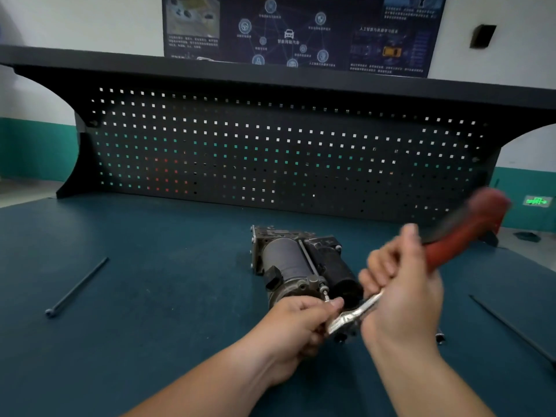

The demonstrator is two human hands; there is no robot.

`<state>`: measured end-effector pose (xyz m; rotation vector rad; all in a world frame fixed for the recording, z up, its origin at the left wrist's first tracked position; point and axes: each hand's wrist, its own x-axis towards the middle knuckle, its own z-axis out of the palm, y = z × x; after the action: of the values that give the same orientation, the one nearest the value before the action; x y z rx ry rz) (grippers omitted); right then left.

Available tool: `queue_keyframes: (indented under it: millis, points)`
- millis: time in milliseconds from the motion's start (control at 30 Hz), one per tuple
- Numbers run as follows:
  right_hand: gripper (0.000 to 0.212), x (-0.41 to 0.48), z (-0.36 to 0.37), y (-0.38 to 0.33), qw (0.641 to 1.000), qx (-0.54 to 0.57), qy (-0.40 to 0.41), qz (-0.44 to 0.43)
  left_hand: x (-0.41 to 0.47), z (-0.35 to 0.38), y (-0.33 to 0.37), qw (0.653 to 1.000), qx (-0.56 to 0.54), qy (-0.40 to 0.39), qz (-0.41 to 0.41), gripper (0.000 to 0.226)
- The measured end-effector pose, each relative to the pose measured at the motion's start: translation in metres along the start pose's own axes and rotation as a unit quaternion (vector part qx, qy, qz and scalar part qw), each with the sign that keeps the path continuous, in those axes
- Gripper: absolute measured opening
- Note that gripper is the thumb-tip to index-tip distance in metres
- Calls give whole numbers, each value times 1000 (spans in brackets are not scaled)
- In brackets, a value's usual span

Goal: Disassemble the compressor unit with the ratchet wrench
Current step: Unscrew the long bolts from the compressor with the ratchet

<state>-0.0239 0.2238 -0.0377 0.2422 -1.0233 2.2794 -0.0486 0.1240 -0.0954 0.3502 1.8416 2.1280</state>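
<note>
Through the head camera I saw both hands clenched on the ratchet wrench (463, 239). The right hand (400, 284) was wrapped round the steel shank just below the red handle, which was smeared with motion blur. The left hand (298, 323) was curled round the wrench's head, its fingertips up against the end of a seated bolt (313, 264). The compressor (301, 260) lay on its side just beyond the two grips, its near end touching the left hand, and that bolt ran along the groove between its two dark cylinders. I judged the job partly done. A long bolt (76, 287) lay loose well to the left of the left hand, and a second long bolt (511, 326) lay out past the right wrist, so I took two fasteners to be out already. The one under the wrench looked like the step in hand, and I could not tell how far it had backed out. The housing itself had not been split, so I reckoned the end cover and the body were yet to be parted. A small socket (440, 338) stood just beside the right wrist. All of it rested on a dark teal bench top (150, 311). Beyond the compressor rose a black pegboard (270, 152) under a black shelf (270, 72). Above that a dark blue poster (301, 31) hung on a wall (60, 25) that was white with a teal band lower down. A small black box (483, 36) was fixed to it at the far right, and a green exit sign (537, 201) glowed low beyond the wrench handle.
</note>
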Motion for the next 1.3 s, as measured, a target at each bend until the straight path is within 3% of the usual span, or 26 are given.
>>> queue_keyframes:
  millis: [100,200,300,367,500,567,600,667,767,800,867,967,1033,1133,1200,1267,1300]
  points:
    - [34,18,-9,-7,977,105,148,113,0,5,2,999,-35,-9,3,48]
    - [33,21,-10,-4,980,90,141,111,0,3,2,1000,-27,-9,-6,52]
    - [33,15,-5,-1,999,-2,44,11,-3,1,3,1000,17,-8,-17,51]
    - [27,6,-3,0,993,-81,-63,-62,-4,0,2,998,52,-8,-19,46]
    - [8,-10,-5,6,917,-227,-289,-153,-6,3,1,997,80,-9,8,23]
    - [15,-15,-4,8,867,-272,-376,-181,-5,4,1,995,90,1,32,12]
    - [17,-17,-3,7,859,-279,-385,-189,-4,4,1,995,93,2,41,16]
    - [11,-16,2,3,898,-245,-329,-160,-3,2,0,996,78,-4,40,27]
    - [23,-2,0,-2,991,-87,-95,-37,-4,1,2,999,25,-15,14,46]
    - [28,6,-4,-4,1000,-17,-9,15,-4,1,3,1000,10,-15,9,48]
    - [30,20,-12,-7,982,85,121,115,-4,4,4,1000,-11,-16,1,48]
    - [31,26,-17,-4,972,96,158,146,-2,4,3,1000,-2,-19,-5,50]
    - [31,22,-13,-1,989,53,113,80,-2,2,4,1000,8,-20,-14,52]
    - [23,4,-5,2,993,-65,-59,-73,-5,1,5,998,62,-7,-11,44]
    - [13,-7,-4,6,941,-189,-226,-167,-8,2,4,994,108,-10,21,25]
    - [7,-15,-5,11,838,-303,-388,-236,-10,2,2,987,138,-1,83,26]
    - [8,-16,-6,14,803,-332,-422,-259,-10,1,0,983,149,14,104,27]
